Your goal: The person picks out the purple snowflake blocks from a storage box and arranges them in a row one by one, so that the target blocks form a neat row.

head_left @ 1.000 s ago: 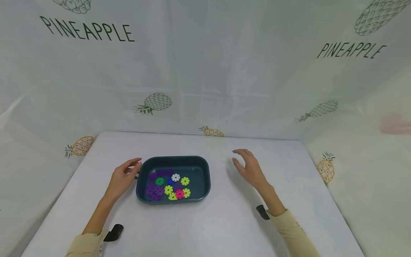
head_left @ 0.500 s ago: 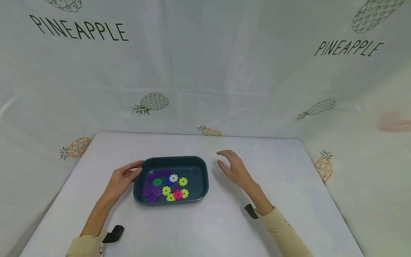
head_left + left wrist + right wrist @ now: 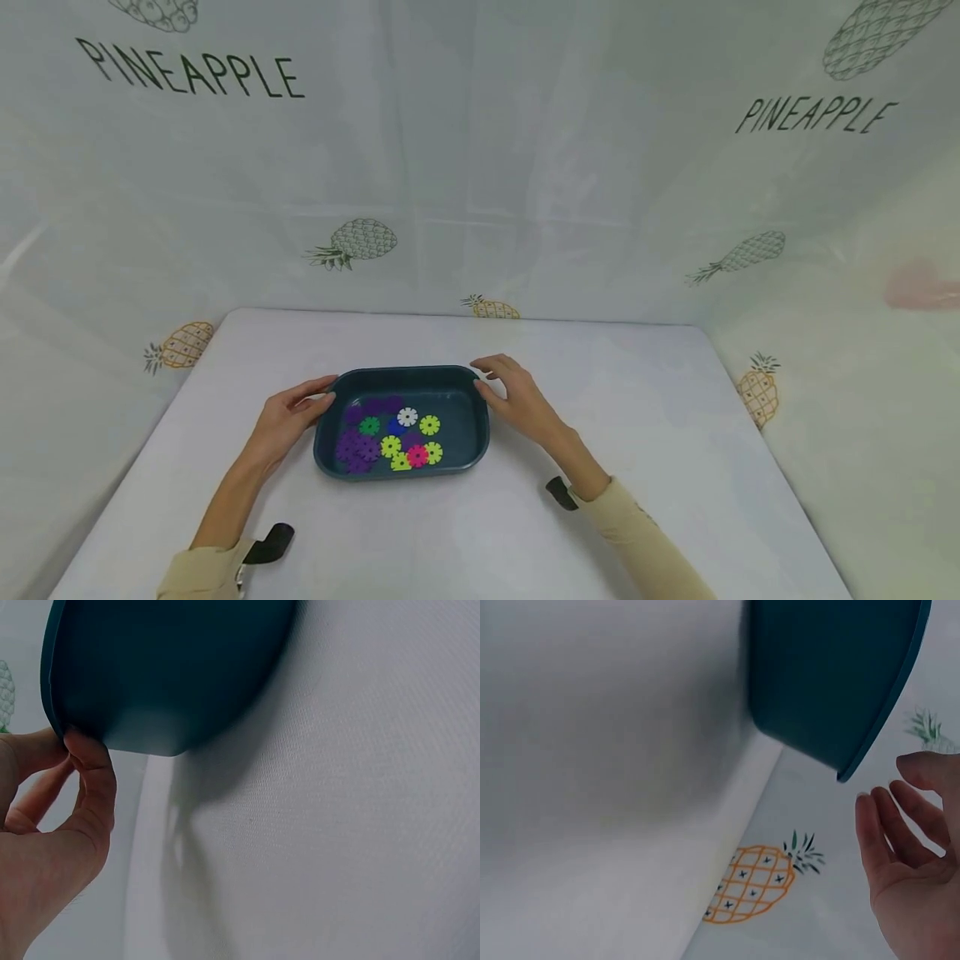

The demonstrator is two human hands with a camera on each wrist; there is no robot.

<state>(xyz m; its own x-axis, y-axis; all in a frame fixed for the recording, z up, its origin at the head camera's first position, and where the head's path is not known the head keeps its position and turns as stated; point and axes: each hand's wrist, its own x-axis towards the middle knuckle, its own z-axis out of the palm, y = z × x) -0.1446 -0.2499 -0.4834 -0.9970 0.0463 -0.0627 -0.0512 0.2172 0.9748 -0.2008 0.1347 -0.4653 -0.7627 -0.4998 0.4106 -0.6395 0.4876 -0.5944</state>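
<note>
A dark teal plastic tray [image 3: 457, 417] sits on the white table, holding notched, flower-shaped plastic discs. Purple discs [image 3: 356, 450] bunch at its left. To their right lie a white disc [image 3: 407, 417], a green disc [image 3: 370, 426], a pink disc [image 3: 417, 456], a partly covered blue one and several yellow discs [image 3: 391, 447]. My left hand [image 3: 283, 423] pinches the tray's left rim between thumb and fingers, as the left wrist view shows. Bent fingers of my right hand [image 3: 522, 407] hover at the tray's upper right corner; in the right wrist view a small gap separates them from the rim.
The white table [image 3: 480, 542] extends around the tray on all sides. Behind it hangs a pale curtain [image 3: 480, 167] printed with pineapples and lettering. Black wrist straps [image 3: 270, 543] stick out below both hands.
My right hand has moved left across the table to the tray's right corner. The left hand has closed its fingers on the left rim. The discs lie as before.
</note>
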